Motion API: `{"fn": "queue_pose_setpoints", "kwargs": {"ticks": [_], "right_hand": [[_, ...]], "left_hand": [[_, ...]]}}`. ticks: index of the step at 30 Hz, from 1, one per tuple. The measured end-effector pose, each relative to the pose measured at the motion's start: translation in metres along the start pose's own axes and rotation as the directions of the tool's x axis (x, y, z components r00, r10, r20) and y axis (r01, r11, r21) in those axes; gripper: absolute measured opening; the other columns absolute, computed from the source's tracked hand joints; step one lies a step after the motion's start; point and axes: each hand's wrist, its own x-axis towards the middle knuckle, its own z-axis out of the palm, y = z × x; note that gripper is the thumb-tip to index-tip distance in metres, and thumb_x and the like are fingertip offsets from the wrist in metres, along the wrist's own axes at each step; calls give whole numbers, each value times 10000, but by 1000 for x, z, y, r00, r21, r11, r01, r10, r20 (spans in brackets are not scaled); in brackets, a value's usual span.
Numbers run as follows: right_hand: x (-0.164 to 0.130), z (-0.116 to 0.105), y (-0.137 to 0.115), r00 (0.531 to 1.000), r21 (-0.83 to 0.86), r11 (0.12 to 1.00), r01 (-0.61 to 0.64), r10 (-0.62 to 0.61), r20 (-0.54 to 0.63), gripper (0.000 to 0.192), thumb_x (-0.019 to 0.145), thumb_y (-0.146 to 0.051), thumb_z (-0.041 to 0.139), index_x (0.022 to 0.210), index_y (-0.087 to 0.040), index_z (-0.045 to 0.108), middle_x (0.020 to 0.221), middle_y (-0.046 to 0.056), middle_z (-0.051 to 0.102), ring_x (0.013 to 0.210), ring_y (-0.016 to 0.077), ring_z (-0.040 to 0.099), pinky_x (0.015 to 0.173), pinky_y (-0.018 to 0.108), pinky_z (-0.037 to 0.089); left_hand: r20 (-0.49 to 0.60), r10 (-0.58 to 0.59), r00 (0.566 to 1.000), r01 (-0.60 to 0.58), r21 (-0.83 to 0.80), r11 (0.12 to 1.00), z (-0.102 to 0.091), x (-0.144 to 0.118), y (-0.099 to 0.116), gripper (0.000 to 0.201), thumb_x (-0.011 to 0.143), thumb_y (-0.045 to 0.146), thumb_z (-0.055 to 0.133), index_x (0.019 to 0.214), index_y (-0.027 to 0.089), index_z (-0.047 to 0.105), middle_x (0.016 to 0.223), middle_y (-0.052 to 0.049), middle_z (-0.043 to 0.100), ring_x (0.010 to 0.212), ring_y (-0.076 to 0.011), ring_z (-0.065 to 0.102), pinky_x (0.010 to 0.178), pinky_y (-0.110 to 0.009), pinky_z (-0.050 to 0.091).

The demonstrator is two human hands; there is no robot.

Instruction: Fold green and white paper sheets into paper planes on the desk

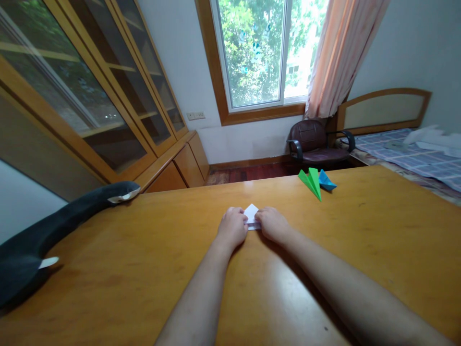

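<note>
At the middle of the desk [144, 269] lies a small white paper [251, 212], partly folded, its pointed tip aimed toward twelve o'clock. The left hand [232, 228] presses its nine o'clock edge and the right hand [272, 223] its three o'clock edge; both are curled, fingers down on the sheet, pinning it flat rather than lifting it. This looks like a folding step, a crease being pressed in. A further fold would call for keeping the edges lined up and one hand holding the paper steady. At about one o'clock from the hands, well apart, sit a green paper plane [311, 181] and a blue paper plane [326, 181], touching each other. A dark plush toy [54, 226] lies at nine o'clock.
</note>
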Motion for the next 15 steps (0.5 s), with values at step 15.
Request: {"fn": "queue_pose_setpoints", "kwargs": {"ticks": [15], "right_hand": [[2, 12, 5, 1000, 93, 996, 20, -18, -21, 210, 884, -159, 489, 857, -170, 698, 946, 93, 698, 900, 197, 596, 835, 272, 384]], "left_hand": [[158, -33, 987, 20, 83, 996, 4, 4, 13, 260, 854, 215, 479, 964, 201, 713, 1033, -102, 693, 950, -230, 629, 859, -331, 477]]}}
